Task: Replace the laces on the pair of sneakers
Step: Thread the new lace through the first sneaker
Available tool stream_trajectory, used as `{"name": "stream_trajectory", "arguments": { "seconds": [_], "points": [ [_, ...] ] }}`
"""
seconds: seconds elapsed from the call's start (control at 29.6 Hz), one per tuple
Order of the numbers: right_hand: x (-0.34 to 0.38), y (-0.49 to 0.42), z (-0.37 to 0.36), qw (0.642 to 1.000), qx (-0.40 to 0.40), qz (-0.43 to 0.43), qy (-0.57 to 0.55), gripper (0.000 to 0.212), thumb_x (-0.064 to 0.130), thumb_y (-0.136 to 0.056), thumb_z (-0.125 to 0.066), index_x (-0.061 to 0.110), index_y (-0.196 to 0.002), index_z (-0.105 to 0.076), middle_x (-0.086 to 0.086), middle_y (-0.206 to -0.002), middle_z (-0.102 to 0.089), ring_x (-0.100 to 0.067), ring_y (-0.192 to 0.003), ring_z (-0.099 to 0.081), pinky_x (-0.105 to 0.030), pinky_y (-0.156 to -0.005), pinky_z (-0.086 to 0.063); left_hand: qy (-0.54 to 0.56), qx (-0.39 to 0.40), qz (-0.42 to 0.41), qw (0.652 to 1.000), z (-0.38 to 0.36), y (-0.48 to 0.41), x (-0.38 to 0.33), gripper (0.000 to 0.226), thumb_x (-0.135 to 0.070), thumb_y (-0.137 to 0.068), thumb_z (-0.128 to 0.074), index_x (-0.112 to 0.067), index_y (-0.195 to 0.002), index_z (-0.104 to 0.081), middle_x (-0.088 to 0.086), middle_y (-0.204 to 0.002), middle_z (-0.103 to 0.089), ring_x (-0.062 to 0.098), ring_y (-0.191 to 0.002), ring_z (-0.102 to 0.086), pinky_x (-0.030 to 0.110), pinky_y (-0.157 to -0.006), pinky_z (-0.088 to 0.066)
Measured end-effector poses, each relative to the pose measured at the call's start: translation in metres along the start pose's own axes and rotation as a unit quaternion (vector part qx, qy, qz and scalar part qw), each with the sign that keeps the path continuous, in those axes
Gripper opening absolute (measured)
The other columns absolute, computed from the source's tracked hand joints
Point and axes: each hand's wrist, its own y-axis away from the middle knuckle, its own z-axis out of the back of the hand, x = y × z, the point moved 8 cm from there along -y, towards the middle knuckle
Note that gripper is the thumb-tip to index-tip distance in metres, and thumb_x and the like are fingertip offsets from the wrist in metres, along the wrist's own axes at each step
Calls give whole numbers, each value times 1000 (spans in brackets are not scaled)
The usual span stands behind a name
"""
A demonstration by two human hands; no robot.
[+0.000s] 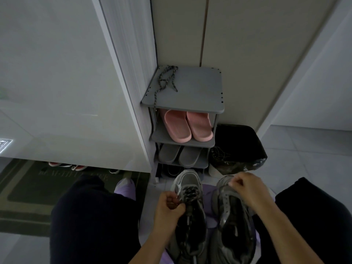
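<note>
Head view is showing the left hand [169, 205] pinching the lace [190, 195] of the left sneaker [188, 180], fingers curled; the right hand [246, 189] is curling over the front of the right sneaker [233, 223], its hold being hard to make out; heels are running off frame; both sneakers are lying before the rack [198, 92], toes pointing at it.

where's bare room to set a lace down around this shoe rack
Free: the rack's top shelf right of the rope lace, and the floor tiles right of the black bag. Crowded: pink slippers and grey slippers fill the two shelves below; the left sneaker and right sneaker, with the left hand and right hand gripping them, take the floor between the knees.
</note>
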Motion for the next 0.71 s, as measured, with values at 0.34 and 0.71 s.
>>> {"name": "stream_trajectory", "arguments": {
  "seconds": [0.34,0.71],
  "points": [
    [2,13,-24,988,134,8,-75,10,32,-85,-64,22,-83,-61,12,-79,-60,-1,-75,-56,-17,-64,-42,-519,56,-275,807,-31,47,-44,37,-54,-49,-75,-28,-68,-57,-8,-85,-47,12,-77,-51,21,-66,-45],
    [15,16,-15,995,96,33,-17,40,44,-89,-54,25,-54,-50,10,-77,-41,-7,-69,-49,-26,-69,-39,-184,70,-59,979,22,-4,-44,22,-7,-86,-60,-20,-68,-61,1,-61,-59,5,-51,-51,23,-58,-44]
  ]
}}
